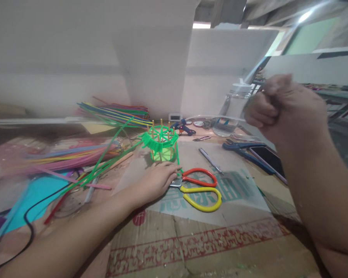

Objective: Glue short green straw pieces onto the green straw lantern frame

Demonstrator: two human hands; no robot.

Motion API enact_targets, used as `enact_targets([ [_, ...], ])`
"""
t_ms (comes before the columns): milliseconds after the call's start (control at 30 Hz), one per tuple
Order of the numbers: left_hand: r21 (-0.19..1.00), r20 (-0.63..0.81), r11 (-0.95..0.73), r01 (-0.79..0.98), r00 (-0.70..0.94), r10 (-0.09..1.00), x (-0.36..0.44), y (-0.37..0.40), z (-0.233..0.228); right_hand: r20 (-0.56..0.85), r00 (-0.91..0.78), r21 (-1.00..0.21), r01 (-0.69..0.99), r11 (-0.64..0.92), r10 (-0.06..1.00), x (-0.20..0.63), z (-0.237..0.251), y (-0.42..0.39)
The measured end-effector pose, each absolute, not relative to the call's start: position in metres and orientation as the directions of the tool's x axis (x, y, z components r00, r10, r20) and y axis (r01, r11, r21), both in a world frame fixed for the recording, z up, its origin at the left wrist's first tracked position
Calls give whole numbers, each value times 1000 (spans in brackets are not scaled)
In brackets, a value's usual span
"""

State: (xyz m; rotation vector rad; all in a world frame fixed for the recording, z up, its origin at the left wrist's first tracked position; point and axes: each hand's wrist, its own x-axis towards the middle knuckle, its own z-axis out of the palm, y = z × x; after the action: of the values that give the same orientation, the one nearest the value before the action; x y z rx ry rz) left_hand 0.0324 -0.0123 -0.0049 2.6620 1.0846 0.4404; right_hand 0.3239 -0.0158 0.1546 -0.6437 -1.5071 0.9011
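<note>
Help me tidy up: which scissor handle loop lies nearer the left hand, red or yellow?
The red loop; it lies beside the left hand, while the yellow loop lies farther off.

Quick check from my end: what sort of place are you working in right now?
Probably a makeshift home craft spot on flattened cardboard. Signs: heaps of coloured straws, a small green straw-and-stick basket by the left hand, scissors and a glue gun. The right hand is raised, closed.
</note>
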Motion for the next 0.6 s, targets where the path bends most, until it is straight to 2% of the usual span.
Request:
enact_targets([
  [67,338,182,-688,642,672,718,32,-13,-4,590,-218,-803,-55,593,778,322,152,-22],
  [133,358,182,-682,638,668,721,32,-14,-4,563,-361,-778,73,624,743,314,145,-31],
  [233,375,188,-679,631,666,722,33,-15,-5,393,-646,-708,241,664,655,299,146,-52],
  [300,381,194,-682,625,667,720,33,-15,-6,213,-865,-711,182,679,455,294,155,-66],
  [333,387,202,-683,620,665,719,33,-15,-7,91,-951,-704,149,695,296,293,160,-71],
  [367,396,212,-684,613,663,717,32,-15,-8,-3,-985,-692,126,710,171,292,164,-73],
  [400,408,225,-685,603,661,716,32,-15,-8,-62,-991,-668,133,732,122,292,165,-71],
  [433,422,239,-686,593,657,715,31,-15,-9,-48,-984,-639,164,752,173,291,163,-66],
  [533,487,299,-679,550,625,721,30,-15,-9,147,-843,-515,382,768,518,284,131,-37],
  [600,566,335,-649,508,578,744,29,-16,-6,177,-763,-435,506,745,622,275,97,-14],
])
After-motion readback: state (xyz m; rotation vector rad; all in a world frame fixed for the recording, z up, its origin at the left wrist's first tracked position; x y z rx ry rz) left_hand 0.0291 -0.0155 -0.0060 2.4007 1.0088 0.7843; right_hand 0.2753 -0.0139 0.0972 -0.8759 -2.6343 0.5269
